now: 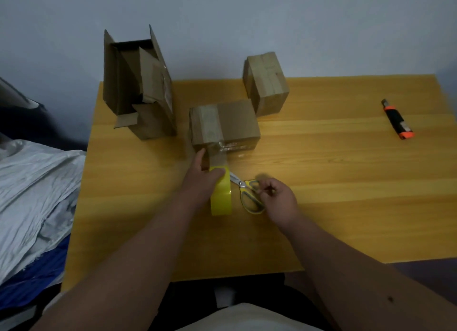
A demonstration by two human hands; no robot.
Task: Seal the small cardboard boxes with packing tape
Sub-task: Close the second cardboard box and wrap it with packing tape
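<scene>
Pale wall stood behind a yellow wooden tabletop point(321, 157), and our work sat near its middle. We held the tape roll point(220, 194) in our left hand point(202, 180), its fingers point(217, 173) curled over the top of the roll, with a strip of tape point(217, 157) drawn from it up to the near face of the box point(223, 123), which already wore a band of tape across its top. Our right hand point(278, 197) was at the handles of the scissors point(248, 193); whether its bent fingers already gripped them we could not tell for the blur. A sealed box point(265, 82) stood toward the far edge, an open carton point(138, 83) at the far left corner, a knife point(397, 119) near the right edge. To cut well, we judged, the strip should be kept taut and low, the blades brought close to the box so little tail remained, and the end pressed flat afterward.
</scene>
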